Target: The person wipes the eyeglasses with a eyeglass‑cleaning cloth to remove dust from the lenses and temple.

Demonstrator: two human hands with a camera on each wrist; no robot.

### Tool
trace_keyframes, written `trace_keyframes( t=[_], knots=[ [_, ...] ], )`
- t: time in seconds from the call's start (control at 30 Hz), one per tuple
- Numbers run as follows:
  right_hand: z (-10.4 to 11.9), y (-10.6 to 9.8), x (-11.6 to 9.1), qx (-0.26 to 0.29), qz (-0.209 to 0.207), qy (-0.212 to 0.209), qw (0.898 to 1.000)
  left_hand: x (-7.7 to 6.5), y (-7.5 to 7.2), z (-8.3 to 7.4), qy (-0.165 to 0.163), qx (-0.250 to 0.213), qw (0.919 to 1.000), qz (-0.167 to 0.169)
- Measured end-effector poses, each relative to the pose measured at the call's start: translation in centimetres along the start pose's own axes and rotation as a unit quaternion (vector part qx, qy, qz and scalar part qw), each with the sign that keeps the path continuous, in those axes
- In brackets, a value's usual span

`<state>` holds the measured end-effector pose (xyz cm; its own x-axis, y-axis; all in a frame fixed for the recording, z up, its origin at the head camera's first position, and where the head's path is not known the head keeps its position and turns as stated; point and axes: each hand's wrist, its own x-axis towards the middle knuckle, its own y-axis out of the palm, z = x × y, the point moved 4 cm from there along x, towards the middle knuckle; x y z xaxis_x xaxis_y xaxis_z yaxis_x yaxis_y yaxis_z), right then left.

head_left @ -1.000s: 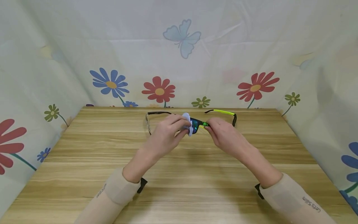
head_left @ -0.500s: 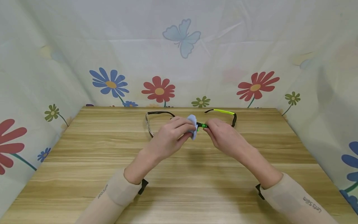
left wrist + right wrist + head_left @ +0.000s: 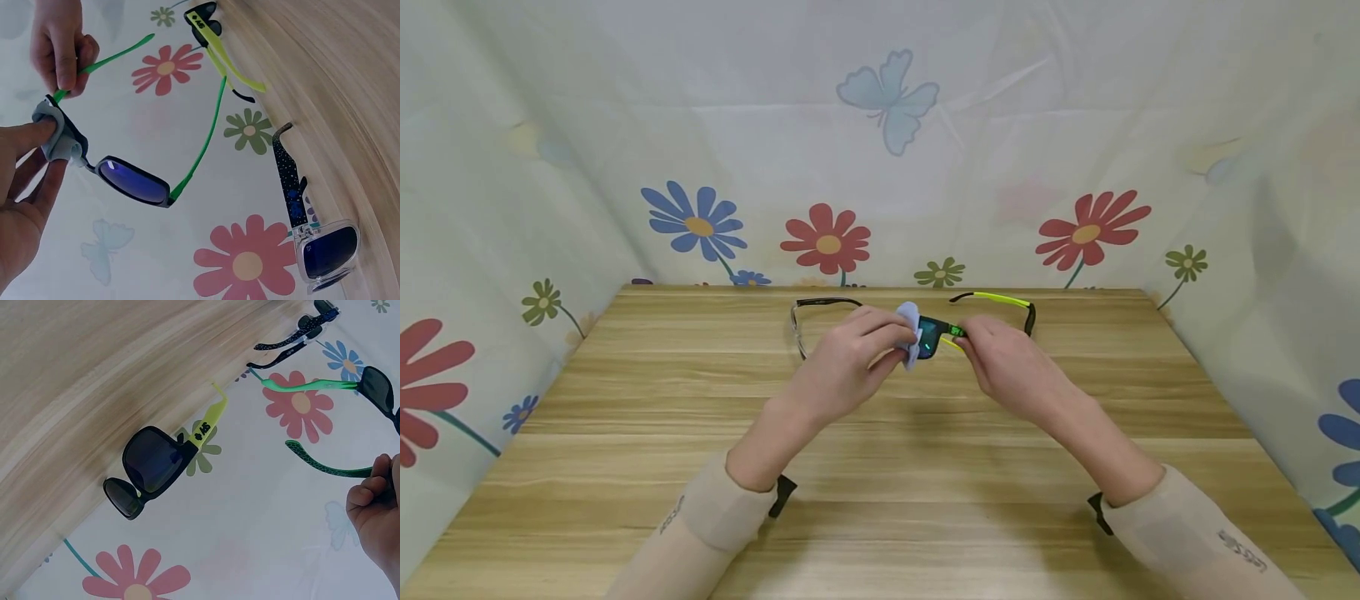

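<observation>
Black-framed sunglasses (image 3: 929, 337) with green temples and dark blue lenses are held up above the table, temples unfolded. My left hand (image 3: 850, 360) pinches a light blue cloth (image 3: 61, 134) folded over one lens; in the left wrist view the other lens (image 3: 134, 181) is uncovered. With curled fingers, my right hand (image 3: 1013, 357) grips one temple close to its hinge, on the side of the cloth-covered lens. The other green temple (image 3: 312, 385) sticks out free in the right wrist view. Part of the frame is hidden behind the left fingers and cloth.
Clear-framed sunglasses (image 3: 331, 250) with dark speckled temples rest on the wooden table (image 3: 880, 500) behind the left hand. Black sunglasses with yellow temples (image 3: 153, 459) rest behind the right hand. A flowered curtain (image 3: 760, 150) rises at the table's back and sides.
The left hand and cloth slid right across the lens, covering it, then moved back left, so the lens shows again. The right hand has shifted only slightly and keeps its grip.
</observation>
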<state>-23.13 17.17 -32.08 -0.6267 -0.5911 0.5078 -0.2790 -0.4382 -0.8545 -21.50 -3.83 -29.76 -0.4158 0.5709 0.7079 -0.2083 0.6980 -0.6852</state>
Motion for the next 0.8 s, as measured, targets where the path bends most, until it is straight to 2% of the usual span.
trace_keyframes(
  t=[0.17, 0.37, 0.6, 0.8],
  knots=[
    [-0.1, -0.2, -0.1, 0.002, 0.001, 0.010, 1.000, -0.1, -0.3, 0.4, -0.017, -0.002, 0.9998, 0.009],
    [-0.3, -0.6, -0.2, 0.007, -0.008, 0.013, 1.000, -0.2, -0.6, 0.9, -0.016, -0.002, 0.9997, 0.019],
    [-0.6, -0.8, -0.3, 0.011, -0.019, 0.015, 1.000, -0.2, -1.8, 1.5, 0.002, -0.007, 1.0000, -0.003],
    [-0.5, -0.8, -0.4, 0.007, -0.029, 0.009, 1.000, -0.4, -2.7, 1.9, -0.015, -0.004, 0.9999, -0.008]
  ],
)
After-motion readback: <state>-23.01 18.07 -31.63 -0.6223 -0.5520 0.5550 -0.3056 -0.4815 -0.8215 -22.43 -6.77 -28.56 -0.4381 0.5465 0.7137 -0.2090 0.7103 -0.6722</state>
